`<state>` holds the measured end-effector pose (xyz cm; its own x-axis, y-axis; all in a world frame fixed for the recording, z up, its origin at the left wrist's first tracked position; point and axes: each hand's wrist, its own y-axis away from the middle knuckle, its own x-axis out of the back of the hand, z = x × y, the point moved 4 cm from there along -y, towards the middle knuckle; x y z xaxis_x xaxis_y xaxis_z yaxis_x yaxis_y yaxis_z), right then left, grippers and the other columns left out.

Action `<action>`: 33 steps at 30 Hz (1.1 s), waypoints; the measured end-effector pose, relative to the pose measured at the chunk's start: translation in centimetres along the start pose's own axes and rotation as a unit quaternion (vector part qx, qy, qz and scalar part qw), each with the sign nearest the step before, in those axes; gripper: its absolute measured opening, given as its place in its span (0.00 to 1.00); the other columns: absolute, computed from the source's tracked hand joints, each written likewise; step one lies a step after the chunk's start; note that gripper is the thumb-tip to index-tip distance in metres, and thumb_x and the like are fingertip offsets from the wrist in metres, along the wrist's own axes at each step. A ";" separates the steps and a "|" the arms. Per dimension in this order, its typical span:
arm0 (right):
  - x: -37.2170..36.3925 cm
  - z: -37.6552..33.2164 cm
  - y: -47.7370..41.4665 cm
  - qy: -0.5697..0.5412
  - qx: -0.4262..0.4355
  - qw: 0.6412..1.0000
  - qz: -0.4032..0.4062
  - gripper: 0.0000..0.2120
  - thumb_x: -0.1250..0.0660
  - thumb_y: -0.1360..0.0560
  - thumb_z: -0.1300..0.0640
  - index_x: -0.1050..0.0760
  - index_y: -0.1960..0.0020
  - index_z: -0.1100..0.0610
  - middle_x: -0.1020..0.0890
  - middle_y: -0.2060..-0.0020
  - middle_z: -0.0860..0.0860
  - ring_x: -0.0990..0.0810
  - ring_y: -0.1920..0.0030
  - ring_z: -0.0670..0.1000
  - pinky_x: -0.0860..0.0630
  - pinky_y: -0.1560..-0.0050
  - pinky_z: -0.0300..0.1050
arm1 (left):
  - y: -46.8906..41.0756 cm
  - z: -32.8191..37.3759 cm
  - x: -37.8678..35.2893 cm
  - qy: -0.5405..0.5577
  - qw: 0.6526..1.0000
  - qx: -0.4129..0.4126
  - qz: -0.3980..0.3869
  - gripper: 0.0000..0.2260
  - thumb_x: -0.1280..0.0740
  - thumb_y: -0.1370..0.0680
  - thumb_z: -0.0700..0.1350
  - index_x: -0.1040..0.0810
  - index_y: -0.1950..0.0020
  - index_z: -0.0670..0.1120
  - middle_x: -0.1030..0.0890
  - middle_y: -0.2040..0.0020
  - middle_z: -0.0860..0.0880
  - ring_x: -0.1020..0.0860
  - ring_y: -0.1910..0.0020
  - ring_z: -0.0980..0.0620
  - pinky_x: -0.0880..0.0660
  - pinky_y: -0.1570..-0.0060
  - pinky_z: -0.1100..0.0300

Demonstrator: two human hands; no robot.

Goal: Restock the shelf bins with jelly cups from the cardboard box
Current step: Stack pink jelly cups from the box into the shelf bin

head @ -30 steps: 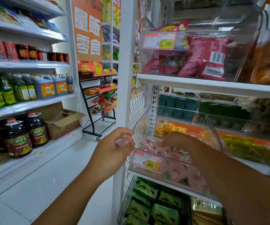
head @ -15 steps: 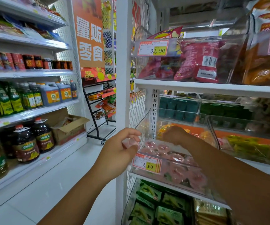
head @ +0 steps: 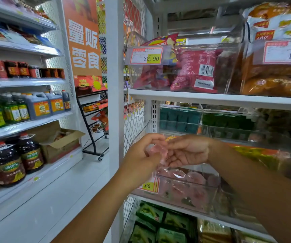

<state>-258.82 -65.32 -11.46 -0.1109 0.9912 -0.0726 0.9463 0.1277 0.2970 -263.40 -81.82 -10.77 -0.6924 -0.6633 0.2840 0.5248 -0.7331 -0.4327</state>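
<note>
My left hand holds pink jelly cups in curled fingers, just above the front of a clear shelf bin. My right hand meets it from the right, its fingertips pinching the same pink cups. The bin holds several more pink jelly cups and carries a price tag on its front. The cardboard box of the task cannot be told apart here.
A white shelf upright stands left of the bin. Matcha packs fill the shelf below; red snack bags sit above. Across the aisle are oil bottles, an open carton and a black wire rack.
My right hand has come out of the bin and moved left to meet my left hand. My left hand has risen slightly toward the bin with the pink cups.
</note>
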 end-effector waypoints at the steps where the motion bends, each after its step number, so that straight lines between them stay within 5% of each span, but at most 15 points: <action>1: 0.2 -0.1 0.1 -0.007 0.001 1.000 0.005 0.20 0.34 0.25 0.54 0.28 0.40 0.66 0.20 0.54 0.59 0.18 0.56 0.52 0.20 0.56 0.41 | -0.2 -0.1 -0.1 0.001 1.000 0.004 -0.003 0.21 0.35 0.24 0.36 0.23 0.45 0.63 0.19 0.47 0.62 0.21 0.59 0.35 0.21 0.59 0.44; 5: 1.5 -1.6 0.6 0.048 -0.023 0.993 0.102 0.13 0.35 0.25 0.55 0.23 0.47 0.64 0.19 0.58 0.56 0.20 0.60 0.50 0.20 0.59 0.39 | -0.7 -0.9 0.3 0.000 0.999 0.038 0.015 0.19 0.34 0.22 0.39 0.26 0.38 0.61 0.24 0.40 0.66 0.18 0.62 0.51 0.26 0.63 0.66; 7: 3.2 -2.3 0.8 0.168 -0.066 0.965 0.189 0.12 0.32 0.23 0.57 0.21 0.47 0.65 0.19 0.56 0.57 0.20 0.59 0.51 0.21 0.60 0.40 | -0.9 -1.8 0.9 0.001 0.997 0.069 0.034 0.17 0.34 0.22 0.41 0.26 0.38 0.60 0.24 0.40 0.63 0.18 0.65 0.57 0.27 0.60 0.66; 10: 5.4 -2.2 0.2 0.401 -0.156 0.853 0.297 0.09 0.30 0.24 0.59 0.22 0.50 0.65 0.19 0.57 0.57 0.19 0.60 0.52 0.20 0.65 0.38 | -1.4 -2.8 1.3 -0.021 0.995 0.094 0.024 0.11 0.34 0.22 0.45 0.22 0.45 0.60 0.18 0.46 0.57 0.19 0.64 0.57 0.28 0.60 0.61; 12: 5.8 -1.4 -0.7 0.507 -0.206 0.776 0.313 0.12 0.31 0.24 0.58 0.22 0.45 0.66 0.18 0.51 0.58 0.17 0.55 0.54 0.18 0.56 0.42 | -1.7 -3.3 1.4 -0.016 0.994 0.104 0.027 0.08 0.34 0.22 0.46 0.20 0.48 0.58 0.16 0.52 0.54 0.20 0.66 0.57 0.29 0.61 0.61; 14: 5.6 -0.4 -1.6 0.551 -0.212 0.739 0.324 0.15 0.31 0.24 0.59 0.24 0.39 0.64 0.20 0.47 0.57 0.19 0.45 0.57 0.22 0.48 0.43 | -2.0 -3.8 1.7 -0.006 0.992 0.117 0.039 0.05 0.34 0.22 0.48 0.18 0.51 0.55 0.15 0.58 0.53 0.20 0.67 0.57 0.27 0.61 0.61; 18: 4.9 1.3 -3.0 0.564 -0.238 0.725 0.315 0.14 0.30 0.24 0.58 0.23 0.42 0.64 0.20 0.43 0.58 0.20 0.41 0.58 0.24 0.48 0.45 | -2.2 -4.4 1.9 -0.025 0.990 0.128 0.045 0.07 0.34 0.22 0.54 0.18 0.51 0.54 0.16 0.62 0.55 0.20 0.66 0.51 0.26 0.63 0.60; 21: 5.3 2.4 -4.0 0.573 -0.249 0.719 0.303 0.11 0.29 0.25 0.55 0.24 0.60 0.61 0.17 0.47 0.57 0.18 0.45 0.56 0.23 0.56 0.43 | -2.2 -4.5 1.6 -0.045 0.990 0.127 0.050 0.10 0.34 0.23 0.57 0.18 0.53 0.53 0.17 0.64 0.56 0.21 0.67 0.60 0.30 0.65 0.62; 24: 5.5 2.7 -4.0 0.574 -0.240 0.720 0.306 0.11 0.27 0.26 0.57 0.20 0.51 0.65 0.17 0.55 0.56 0.16 0.51 0.55 0.20 0.55 0.45 | -2.2 -4.6 1.5 -0.049 0.989 0.124 0.059 0.12 0.34 0.24 0.59 0.18 0.55 0.52 0.17 0.64 0.55 0.21 0.63 0.58 0.29 0.61 0.61; 28: 6.0 3.0 -4.3 0.603 -0.210 0.693 0.336 0.15 0.26 0.28 0.59 0.30 0.67 0.60 0.24 0.68 0.53 0.23 0.68 0.51 0.29 0.72 0.37 | -1.9 -4.6 1.5 -0.063 0.989 0.117 0.062 0.12 0.34 0.24 0.60 0.18 0.57 0.53 0.17 0.63 0.55 0.20 0.61 0.57 0.26 0.58 0.59; 33: 6.1 3.6 -4.9 0.600 -0.188 0.692 0.355 0.15 0.26 0.29 0.63 0.30 0.67 0.59 0.22 0.63 0.56 0.23 0.69 0.53 0.29 0.73 0.41 | -1.8 -4.3 1.6 -0.083 0.988 0.118 0.052 0.11 0.34 0.24 0.60 0.19 0.57 0.54 0.17 0.61 0.55 0.20 0.58 0.57 0.25 0.55 0.59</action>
<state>-263.06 -60.01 -16.85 -0.0439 0.0976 0.9943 0.7714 -0.6291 0.0958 -267.56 -80.92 -13.23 -0.5484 -0.7374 0.3943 0.7025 -0.6620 -0.2611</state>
